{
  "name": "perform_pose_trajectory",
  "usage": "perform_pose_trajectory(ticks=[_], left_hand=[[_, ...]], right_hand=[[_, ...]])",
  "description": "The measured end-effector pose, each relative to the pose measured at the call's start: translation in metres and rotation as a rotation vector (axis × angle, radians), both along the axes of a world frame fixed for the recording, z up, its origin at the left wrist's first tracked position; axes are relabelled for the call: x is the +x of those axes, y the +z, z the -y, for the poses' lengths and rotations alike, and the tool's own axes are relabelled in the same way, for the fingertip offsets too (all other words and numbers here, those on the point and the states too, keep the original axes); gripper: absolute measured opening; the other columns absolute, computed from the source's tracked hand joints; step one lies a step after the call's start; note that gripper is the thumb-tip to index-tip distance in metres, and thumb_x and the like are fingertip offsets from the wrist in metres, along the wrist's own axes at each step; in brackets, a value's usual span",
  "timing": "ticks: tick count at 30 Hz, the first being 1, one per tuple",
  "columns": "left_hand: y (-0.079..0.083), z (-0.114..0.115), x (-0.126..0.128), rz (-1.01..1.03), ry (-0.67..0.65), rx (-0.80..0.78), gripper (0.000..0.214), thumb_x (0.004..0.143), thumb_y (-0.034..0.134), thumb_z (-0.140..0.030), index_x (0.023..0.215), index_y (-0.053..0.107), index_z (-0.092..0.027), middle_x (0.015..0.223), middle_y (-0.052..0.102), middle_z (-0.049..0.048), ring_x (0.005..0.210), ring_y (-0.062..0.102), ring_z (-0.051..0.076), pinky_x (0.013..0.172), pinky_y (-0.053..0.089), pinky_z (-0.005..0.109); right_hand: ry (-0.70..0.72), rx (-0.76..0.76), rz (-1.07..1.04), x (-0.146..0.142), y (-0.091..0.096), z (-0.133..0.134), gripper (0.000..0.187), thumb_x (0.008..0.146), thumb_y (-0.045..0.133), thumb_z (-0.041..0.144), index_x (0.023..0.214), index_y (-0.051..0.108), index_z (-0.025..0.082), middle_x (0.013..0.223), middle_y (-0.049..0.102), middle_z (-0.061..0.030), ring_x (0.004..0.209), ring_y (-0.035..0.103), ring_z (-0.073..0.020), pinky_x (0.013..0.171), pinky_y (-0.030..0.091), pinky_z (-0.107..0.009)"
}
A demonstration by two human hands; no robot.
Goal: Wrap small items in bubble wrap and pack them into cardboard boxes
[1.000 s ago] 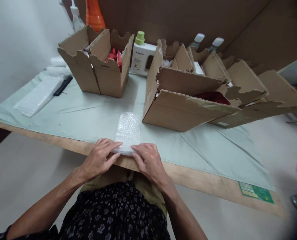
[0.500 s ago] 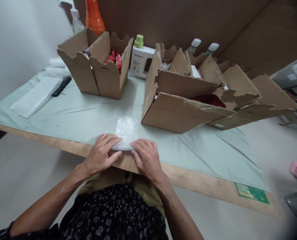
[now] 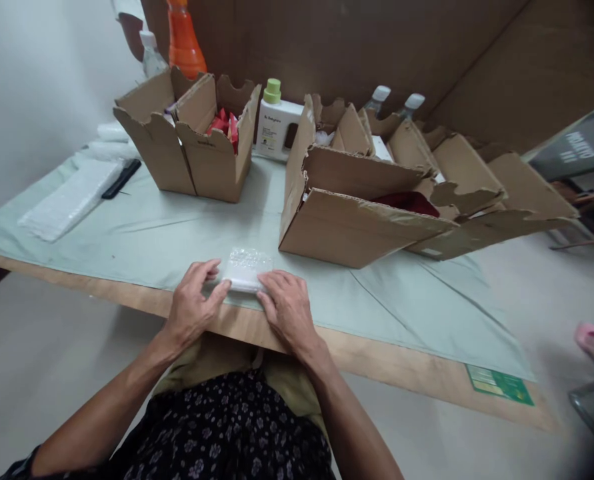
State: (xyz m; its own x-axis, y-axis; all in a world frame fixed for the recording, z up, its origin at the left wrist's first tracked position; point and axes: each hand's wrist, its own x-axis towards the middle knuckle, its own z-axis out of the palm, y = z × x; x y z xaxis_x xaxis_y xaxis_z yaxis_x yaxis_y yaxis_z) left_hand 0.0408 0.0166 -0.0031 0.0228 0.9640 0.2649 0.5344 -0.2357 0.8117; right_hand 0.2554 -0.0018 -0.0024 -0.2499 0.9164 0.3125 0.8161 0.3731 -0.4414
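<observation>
A small bundle of clear bubble wrap [image 3: 245, 267] lies on the pale green cloth [image 3: 141, 233] near the table's front edge. My left hand [image 3: 193, 303] grips its left side with curled fingers. My right hand [image 3: 287, 310] presses on its right side, fingers bent over the near edge. What is inside the wrap cannot be seen.
A large open cardboard box [image 3: 357, 213] with red contents stands just right of the bundle. Two smaller open boxes [image 3: 197, 143] stand at the back left, a white bottle with green cap [image 3: 273, 120] behind them. Flat bubble wrap sheets [image 3: 69, 200] and a black tool [image 3: 121, 179] lie far left.
The bubble wrap has been rolled away from me into a shorter, thicker bundle. Both hands moved forward with it.
</observation>
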Motion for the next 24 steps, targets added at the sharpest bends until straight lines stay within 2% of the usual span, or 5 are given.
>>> perform_pose_trajectory(ticks=[5,9,16,20,24], left_hand=[[0.011,0.033,0.005,0.719,-0.049,-0.55,0.055,0.085,0.075,-0.042,0.131,0.06,-0.016,0.13,0.068,0.0153,0.118,0.069,0.028,0.103,0.057,0.046],[0.012,0.03,0.019,0.939,-0.13,-0.661,0.054,0.076,0.081,-0.033,0.124,0.063,-0.017,0.122,0.072,0.0123,0.116,0.069,0.026,0.105,0.055,0.043],[0.006,0.033,0.038,0.926,-0.215,-0.624,0.043,0.073,0.085,-0.033,0.109,0.065,-0.021,0.099,0.074,0.0042,0.095,0.071,0.02,0.09,0.058,0.035],[0.01,0.034,0.049,0.718,-0.374,-0.538,0.036,0.081,0.079,-0.034,0.112,0.065,-0.022,0.107,0.075,0.0073,0.097,0.071,0.022,0.087,0.059,0.033],[0.047,0.0,0.062,0.282,-0.455,-0.053,0.056,0.089,0.072,-0.034,0.141,0.055,-0.026,0.141,0.064,0.0132,0.128,0.062,0.029,0.108,0.053,0.044]], right_hand=[[-0.087,-0.108,-0.31,0.0,0.005,0.008,0.026,0.101,0.056,0.027,0.12,0.073,0.023,0.115,0.078,-0.008,0.108,0.069,-0.0252,0.096,0.052,-0.045],[-0.01,-0.218,-0.412,0.001,0.012,0.031,0.021,0.1,0.059,0.029,0.114,0.074,0.026,0.108,0.078,-0.005,0.1,0.069,-0.0231,0.095,0.054,-0.044],[-0.073,-0.309,-0.821,0.03,0.005,0.052,0.059,0.092,0.067,0.052,0.142,0.058,0.022,0.141,0.064,-0.0152,0.122,0.066,-0.0273,0.097,0.058,-0.042],[-0.106,-0.396,-0.955,0.04,0.002,0.059,0.045,0.089,0.07,0.055,0.119,0.07,0.02,0.107,0.076,-0.0095,0.092,0.072,-0.0216,0.079,0.06,-0.032],[-0.323,-0.338,-0.977,0.062,0.008,0.067,0.038,0.092,0.067,0.057,0.096,0.072,0.019,0.08,0.07,-0.0039,0.067,0.061,-0.016,0.059,0.052,-0.026]])
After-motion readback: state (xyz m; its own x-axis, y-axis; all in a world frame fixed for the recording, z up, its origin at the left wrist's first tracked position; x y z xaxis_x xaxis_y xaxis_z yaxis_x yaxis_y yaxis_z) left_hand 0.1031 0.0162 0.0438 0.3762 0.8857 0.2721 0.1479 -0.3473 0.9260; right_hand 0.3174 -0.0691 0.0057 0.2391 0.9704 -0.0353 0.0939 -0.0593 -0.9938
